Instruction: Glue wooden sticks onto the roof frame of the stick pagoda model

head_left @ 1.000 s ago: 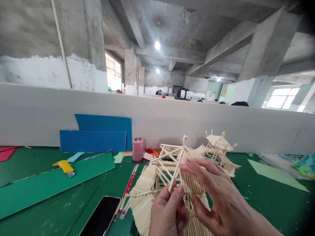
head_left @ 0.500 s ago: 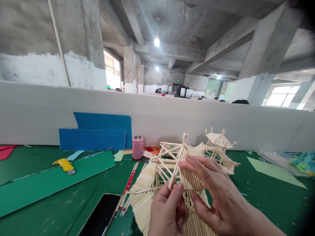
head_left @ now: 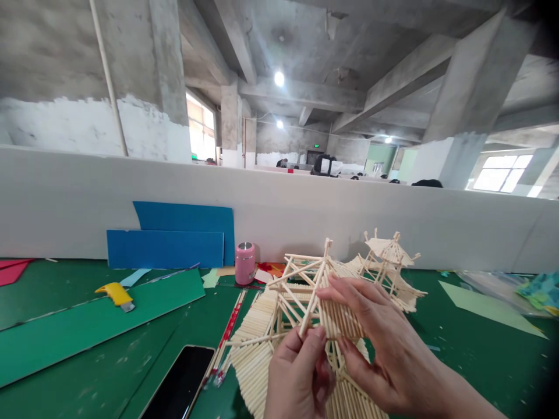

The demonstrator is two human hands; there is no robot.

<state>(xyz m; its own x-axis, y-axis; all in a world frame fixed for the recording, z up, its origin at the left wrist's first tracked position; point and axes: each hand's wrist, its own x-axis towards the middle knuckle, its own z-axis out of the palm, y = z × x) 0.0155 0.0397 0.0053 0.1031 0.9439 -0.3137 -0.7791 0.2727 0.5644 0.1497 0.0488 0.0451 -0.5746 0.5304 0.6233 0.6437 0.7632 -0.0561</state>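
A model pavilion (head_left: pixel 255 364) built of thin pale wooden sticks stands in front of me. Its upper roof is partly bare frame and partly covered by a panel of sticks laid side by side (head_left: pixel 338 317). My left hand (head_left: pixel 301 369) pinches the lower end of a slanting roof stick between thumb and forefinger; its other fingers curl out of sight. Over the stick panel lie the fingers of my right hand (head_left: pixel 384 343), with its thumb below the panel's lower edge. The contact under both hands is partly hidden.
Behind stands a smaller stick pavilion (head_left: pixel 393 262). A pink flask (head_left: pixel 245 263), a phone (head_left: pixel 179 381), a yellow cutter (head_left: pixel 116 295) on a green board (head_left: pixel 87 329), and loose sticks (head_left: pixel 229 326) lie leftward. Blue boards (head_left: pixel 166 249) lean on the white partition (head_left: pixel 305 203).
Both hands keep nearly the same hold on the model pavilion. The whole view has shifted very slightly; nothing has visibly been picked up or let go.
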